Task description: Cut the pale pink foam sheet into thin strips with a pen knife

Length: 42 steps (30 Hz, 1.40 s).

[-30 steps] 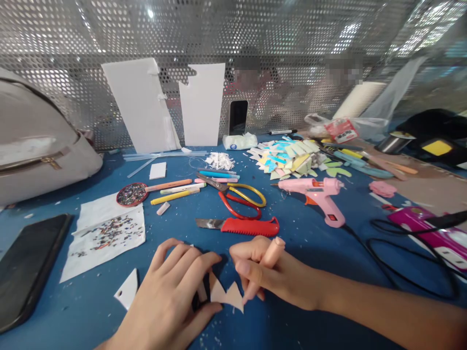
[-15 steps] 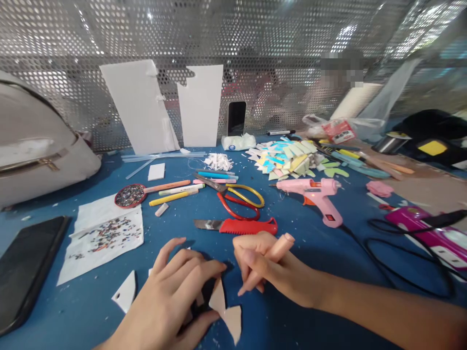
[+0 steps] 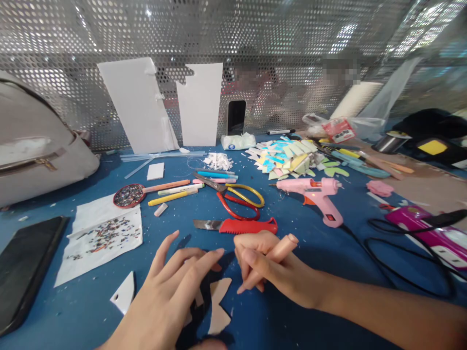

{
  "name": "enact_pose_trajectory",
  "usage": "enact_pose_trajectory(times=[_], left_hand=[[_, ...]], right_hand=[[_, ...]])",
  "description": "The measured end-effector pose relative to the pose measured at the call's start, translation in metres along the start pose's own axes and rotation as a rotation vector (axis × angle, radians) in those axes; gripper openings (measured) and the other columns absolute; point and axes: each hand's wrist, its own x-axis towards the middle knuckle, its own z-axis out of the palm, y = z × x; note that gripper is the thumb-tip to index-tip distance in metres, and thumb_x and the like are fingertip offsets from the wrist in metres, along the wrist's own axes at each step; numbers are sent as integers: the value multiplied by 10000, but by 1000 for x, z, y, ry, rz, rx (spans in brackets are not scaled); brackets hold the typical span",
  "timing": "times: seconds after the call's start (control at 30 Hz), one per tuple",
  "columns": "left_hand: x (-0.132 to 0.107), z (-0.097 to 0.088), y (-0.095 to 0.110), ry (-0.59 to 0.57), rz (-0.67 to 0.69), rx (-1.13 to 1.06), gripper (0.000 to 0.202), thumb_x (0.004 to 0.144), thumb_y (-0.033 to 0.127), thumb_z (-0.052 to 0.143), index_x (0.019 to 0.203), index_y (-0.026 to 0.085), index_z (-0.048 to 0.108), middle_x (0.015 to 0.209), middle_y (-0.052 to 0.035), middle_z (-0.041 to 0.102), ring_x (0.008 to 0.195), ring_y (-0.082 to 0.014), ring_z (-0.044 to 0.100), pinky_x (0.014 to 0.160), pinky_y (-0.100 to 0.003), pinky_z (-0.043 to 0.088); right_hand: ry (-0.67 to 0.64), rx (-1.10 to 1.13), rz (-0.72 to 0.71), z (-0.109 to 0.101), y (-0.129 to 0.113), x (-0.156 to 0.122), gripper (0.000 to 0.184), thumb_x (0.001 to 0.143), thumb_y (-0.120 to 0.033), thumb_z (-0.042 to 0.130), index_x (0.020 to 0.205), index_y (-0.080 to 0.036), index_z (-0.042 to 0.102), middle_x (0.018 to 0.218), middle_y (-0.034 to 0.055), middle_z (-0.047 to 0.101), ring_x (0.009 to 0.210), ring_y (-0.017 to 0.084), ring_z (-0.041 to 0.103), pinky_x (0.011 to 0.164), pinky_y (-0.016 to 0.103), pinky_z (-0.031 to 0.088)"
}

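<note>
Right hand [image 3: 270, 270] clamped round peach marker [image 3: 283, 248] — seems light, stiff. Left hand [image 3: 171, 287] fingers spread, beside peach cut-out [image 3: 219, 318] on blue table [image 3: 299, 330]. Cut-out looks thin, light, weakest at narrow waist — hold by wider lobe.

Two hands [image 3: 168, 296] [image 3: 279, 272], one knife [image 3: 250, 226], two phones [image 3: 31, 272] [image 3: 237, 118]

On the blue counter [image 3: 292, 330], a pale bag [image 3: 47, 136] stands at the left beyond a dark phone [image 3: 31, 272] lying flat. Two white boards [image 3: 134, 107] stand upright before a perforated metal wall [image 3: 270, 29]. A pink glue gun [image 3: 299, 185] lies near a heap of coloured scraps [image 3: 288, 156], with a magenta power strip [image 3: 410, 218] farther right.
</note>
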Motion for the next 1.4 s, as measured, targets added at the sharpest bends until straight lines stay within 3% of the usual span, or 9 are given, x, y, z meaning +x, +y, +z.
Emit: enact_pose_trajectory(times=[0.07, 0.13, 0.23, 0.33, 0.67, 0.83, 1.0, 1.2, 1.4], left_hand=[[-2, 3, -3, -19, 25, 8, 878, 930, 697, 626, 1572, 211, 278, 1222, -37, 716, 1215, -238, 635, 1301, -437, -22], [-3, 4, -2, -47, -1, 10, 858, 926, 550, 692, 1583, 219, 251, 1219, -24, 709, 1215, -235, 632, 1302, -452, -19], [0, 2, 4, -57, -71, -3, 762, 917, 299, 626, 1576, 251, 247, 1224, 19, 695, 1254, -188, 598, 1302, -382, -9], [3, -1, 8, -53, -80, -33, 728, 908, 212, 538, 1570, 261, 238, 1217, 38, 685, 1241, -159, 585, 1299, -352, -3], [1, -2, 7, -69, -69, -50, 756, 918, 230, 542, 1595, 256, 206, 1213, 42, 693, 1237, -156, 579, 1303, -362, -9], [1, -3, 7, -85, -69, -34, 820, 896, 222, 610, 1603, 254, 197, 1224, 23, 713, 1224, -188, 611, 1314, -430, 65], [1, -3, 5, -68, -36, 27, 821, 885, 233, 616, 1596, 241, 206, 1319, -2, 693, 1289, -199, 598, 1318, -432, 120], [3, -4, 4, -53, 5, 52, 762, 924, 263, 544, 1599, 230, 192, 1294, 36, 700, 1290, -139, 587, 1308, -303, -11], [3, -4, 5, -66, -10, 31, 786, 900, 218, 554, 1597, 220, 191, 1312, 15, 697, 1287, -156, 584, 1307, -341, 10]], right_hand=[[-1, -6, 1, 0, -1, 0, 664, 964, -735, 518, 636, -159, 549, 587, 0, 544, 488, 108, 536, 446, 207, 354], [0, -9, 1, 0, -2, -1, 665, 964, -735, 518, 636, -158, 555, 588, 2, 549, 492, 109, 535, 453, 212, 349], [-1, -12, 2, 0, -3, -1, 686, 962, -743, 510, 620, -151, 571, 583, 1, 545, 495, 105, 523, 463, 214, 344], [-5, -9, 14, 0, -3, -2, 696, 958, -747, 515, 617, -144, 577, 584, 4, 550, 488, 98, 518, 466, 214, 345], [-10, 5, 41, 0, -3, -1, 688, 946, -762, 517, 642, -146, 570, 606, 18, 576, 490, 102, 530, 462, 212, 357], [-22, 12, 34, 0, -1, -2, 625, 958, -708, 544, 652, -164, 535, 602, -5, 556, 492, 102, 531, 458, 205, 351], [-71, -14, 20, 2, -1, -2, 566, 950, -679, 588, 686, -188, 489, 561, -38, 502, 518, 121, 564, 471, 202, 356], [-111, -33, 16, 1, -4, -2, 554, 944, -683, 596, 720, -181, 523, 601, -28, 539, 549, 117, 531, 510, 212, 362], [-178, -150, -33, 2, -1, -2, 477, 888, -631, 701, 801, -165, 651, 735, 6, 665, 634, 133, 568, 577, 228, 386]])
